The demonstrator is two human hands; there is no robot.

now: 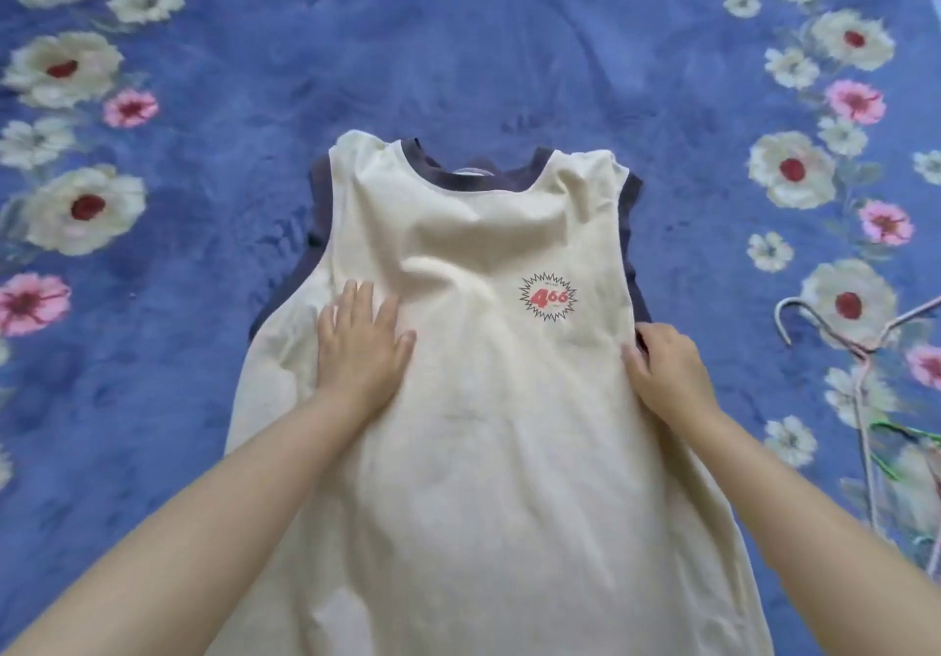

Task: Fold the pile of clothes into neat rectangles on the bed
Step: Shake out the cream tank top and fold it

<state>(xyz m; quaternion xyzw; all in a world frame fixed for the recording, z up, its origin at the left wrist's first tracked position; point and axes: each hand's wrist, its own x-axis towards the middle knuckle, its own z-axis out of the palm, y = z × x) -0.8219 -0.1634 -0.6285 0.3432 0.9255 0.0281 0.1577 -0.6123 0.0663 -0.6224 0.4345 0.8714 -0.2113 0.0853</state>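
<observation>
- A cream shirt (489, 400) with dark trim at the neck and arm openings lies face up in the middle of the bed, neckline pointing to 12 o'clock and hem running off the frame toward 6 o'clock.
- A small red-and-black starburst print (548, 297) sits on the chest, toward 2 o'clock from the shirt's centre.
- The left hand (364, 350) rests flat on the cloth at about 9 o'clock of the shirt's middle, fingers straight and spread, pressing the fabric down.
- The right hand (667, 375) is at the shirt's 3 o'clock edge, fingers curled over the side seam just below the armhole; it looks to be pinching that edge, though the fingertips are hidden under the cloth.
- The two hands are well apart, one on each side of the shirt.
- The bed cover (203, 186) is blue with white and pink flowers.
- Two wire hangers (865, 350) lie on the cover at 3 o'clock, apart from the shirt.
- Progress, as I judge it: this shirt is laid out and mostly smoothed, with soft wrinkles across the chest, but no fold is made yet.
- Left to do: bring the sides in, then fold lengthwise into a rectangle. No finished stack or remaining pile is in view, so overall progress cannot be told.
</observation>
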